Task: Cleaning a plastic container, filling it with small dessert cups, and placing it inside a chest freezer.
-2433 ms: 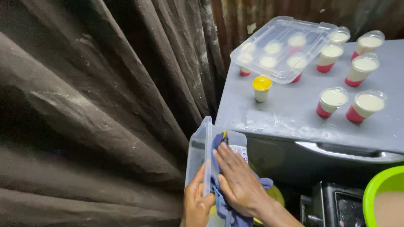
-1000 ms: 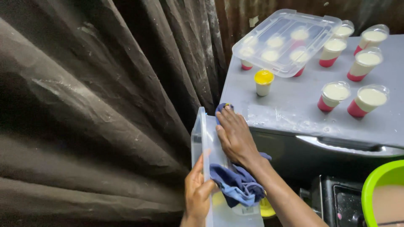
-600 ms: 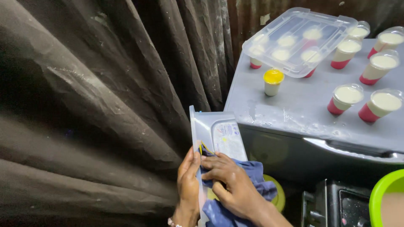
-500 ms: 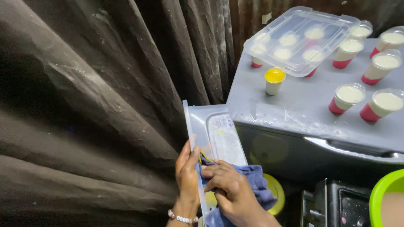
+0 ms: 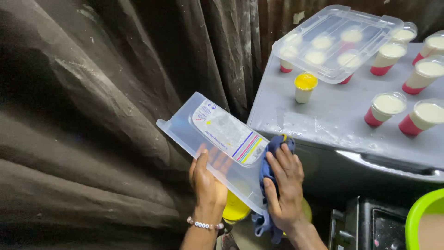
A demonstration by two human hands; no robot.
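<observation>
My left hand [image 5: 209, 185] grips the near edge of a clear plastic lid [image 5: 203, 129] with a printed label, holding it flat and tilted toward the dark curtain. My right hand [image 5: 284, 185] presses a blue cloth [image 5: 273, 153] against the lid's right edge. The cloth hangs down below my right wrist. A beaded bracelet is on my left wrist.
A grey table [image 5: 333, 120] at right carries several lidded cups with pink bottoms [image 5: 386, 109], a small yellow-capped cup [image 5: 305, 87] and a clear lid [image 5: 340, 39] lying over more cups. A green bowl [image 5: 423, 217] and a dark appliance [image 5: 370, 227] sit at lower right. A dark curtain [image 5: 92, 115] fills the left.
The lid has turned from standing on edge to lying nearly flat with its label up. My right hand with the cloth has shifted to the lid's right edge.
</observation>
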